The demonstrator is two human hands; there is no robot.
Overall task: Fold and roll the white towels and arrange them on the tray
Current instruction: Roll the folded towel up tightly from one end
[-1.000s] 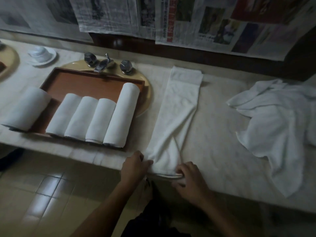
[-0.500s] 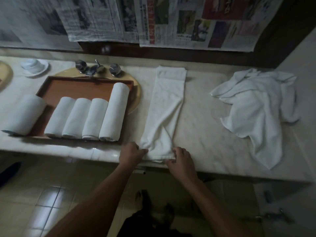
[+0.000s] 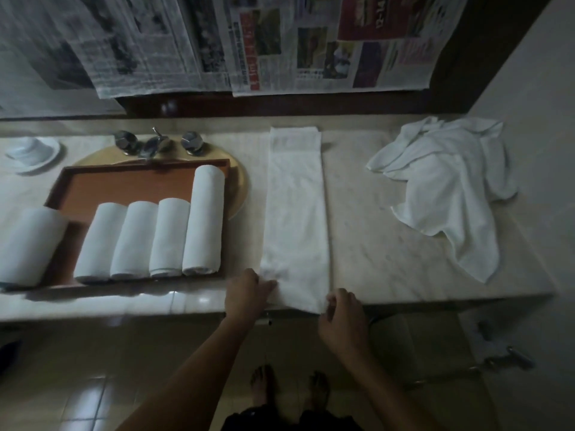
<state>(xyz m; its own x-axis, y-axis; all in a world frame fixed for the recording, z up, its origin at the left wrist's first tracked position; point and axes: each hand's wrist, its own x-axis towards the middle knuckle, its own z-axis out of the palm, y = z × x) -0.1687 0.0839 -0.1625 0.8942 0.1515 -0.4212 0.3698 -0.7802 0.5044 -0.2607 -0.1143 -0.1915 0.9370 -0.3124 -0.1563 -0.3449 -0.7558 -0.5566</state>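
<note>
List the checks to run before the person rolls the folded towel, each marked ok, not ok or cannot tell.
1. Folded towel lies flat as a long strip on the counter: ok.
2. Left hand holds its near left corner: ok.
3. Right hand pinches its near right corner: ok.
4. Inner layers lined up: cannot tell.
5. Tray has bare space behind the short rolls: ok.

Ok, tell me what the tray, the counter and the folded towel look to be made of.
The tray looks like wood or wood-look laminate: reddish-brown, matte, with a darker raised rim. The counter looks like pale polished stone, probably marble, going by faint grey veining and a sheen at the front edge. The folded towel is white cloth, likely cotton terry: soft matte surface, limp creases.
</note>
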